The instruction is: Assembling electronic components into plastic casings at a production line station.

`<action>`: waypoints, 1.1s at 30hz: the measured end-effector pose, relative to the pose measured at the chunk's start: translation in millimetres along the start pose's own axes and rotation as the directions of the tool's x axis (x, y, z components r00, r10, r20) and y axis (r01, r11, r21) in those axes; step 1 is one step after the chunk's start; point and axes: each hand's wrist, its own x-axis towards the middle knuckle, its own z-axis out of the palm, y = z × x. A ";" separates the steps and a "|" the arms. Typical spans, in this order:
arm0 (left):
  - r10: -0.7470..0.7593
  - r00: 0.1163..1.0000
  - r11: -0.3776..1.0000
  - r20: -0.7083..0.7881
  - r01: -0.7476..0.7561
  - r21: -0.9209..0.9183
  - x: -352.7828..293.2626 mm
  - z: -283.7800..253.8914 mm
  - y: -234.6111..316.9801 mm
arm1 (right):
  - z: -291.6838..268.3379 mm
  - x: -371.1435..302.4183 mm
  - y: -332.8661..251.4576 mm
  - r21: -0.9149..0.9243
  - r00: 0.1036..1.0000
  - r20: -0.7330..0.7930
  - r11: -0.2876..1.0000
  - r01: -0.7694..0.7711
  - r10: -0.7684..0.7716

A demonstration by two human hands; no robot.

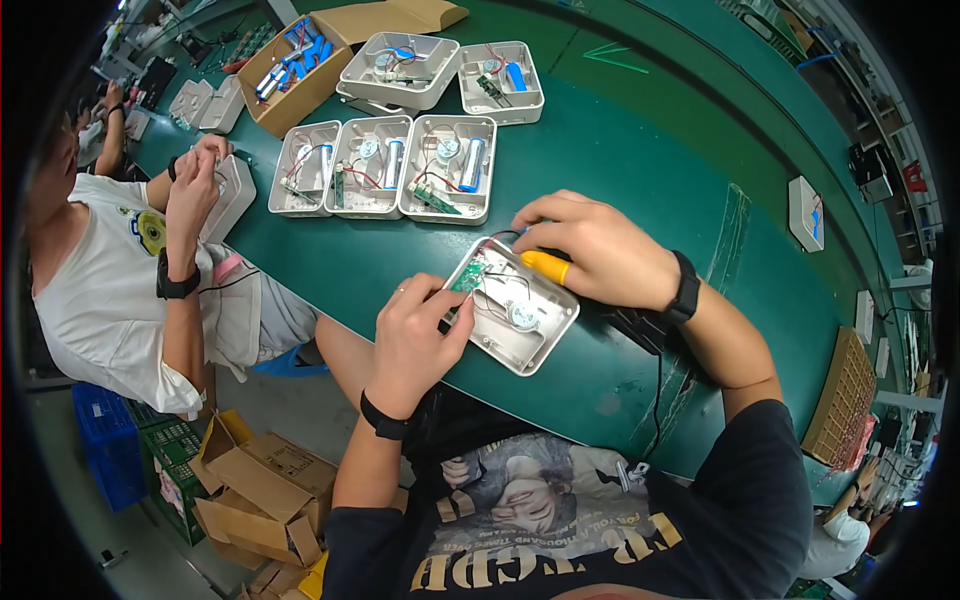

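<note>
Right hand (590, 250) grips your yellow-handled tool (545, 264) over the open white casing (512, 305) at the green table's (640, 170) near edge; left hand (415, 335) pinches its circuit board (466, 277). Five wired casings (385, 165) lie behind, apparently done; yours looks unfinished.

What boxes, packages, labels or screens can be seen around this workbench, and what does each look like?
Open brown cardboard box: far left of the green table, flaps open, blue cylinders inside.
Flattened brown cardboard boxes: heaped on the floor, lower left.
Blue plastic crate: on the floor beside them, ribbed walls.
Brown cardboard tray: table's right end, gridded.
Labels or screens: none clear enough to tell.
</note>
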 end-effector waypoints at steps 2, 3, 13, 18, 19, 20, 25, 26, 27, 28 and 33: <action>-0.036 0.999 0.999 -0.019 0.036 0.015 -3.6 1.5 -1.6 | -1.1 -0.5 -4.3 0.003 0.999 0.001 0.999 -0.036 0.036; -0.039 0.998 0.999 -0.042 0.039 0.014 -4.1 4.1 -1.9 | 5.7 -3.2 -7.6 -0.077 1.000 -0.002 0.997 -0.016 0.016; -0.076 0.994 0.997 -0.081 0.078 0.014 -7.7 10.0 -2.7 | 49.1 -16.8 -25.1 -0.235 0.996 -0.082 0.972 0.007 -0.027; -0.080 0.986 0.995 -0.144 0.071 -0.067 -15.4 16.8 -12.4 | 27.9 -35.7 -4.5 0.146 0.990 -0.131 0.989 -0.027 0.046; -0.123 0.981 0.985 -0.152 0.102 -0.138 -17.9 18.3 -15.7 | 25.0 -43.3 0.5 0.291 0.983 -0.073 0.947 -0.140 0.167; -0.166 0.974 0.969 -0.157 0.132 -0.209 -20.4 19.6 -19.1 | 23.0 -49.3 4.9 0.421 0.961 0.002 0.871 -0.253 0.278; -0.092 0.976 0.974 -0.199 0.046 -0.223 -25.1 23.2 -28.2 | 40.8 -53.1 17.6 0.831 0.899 0.264 0.392 -0.396 0.349; -0.091 0.976 0.973 -0.196 0.045 -0.226 -26.4 23.8 -27.8 | 47.5 -52.7 18.5 0.830 0.898 0.264 0.391 -0.397 0.353; -0.122 0.973 0.965 -0.194 0.071 -0.253 -26.5 23.4 -27.5 | 54.0 -49.6 19.8 0.872 0.892 0.270 0.300 -0.387 0.362; -0.153 0.969 0.956 -0.192 0.096 -0.279 -26.7 22.8 -27.3 | 59.9 -46.7 20.8 0.905 0.886 0.278 0.208 -0.371 0.371; -0.136 0.973 0.948 -0.188 0.072 -0.311 -23.5 25.2 -27.8 | 65.0 -44.8 27.7 0.783 0.896 0.368 0.437 -0.443 0.248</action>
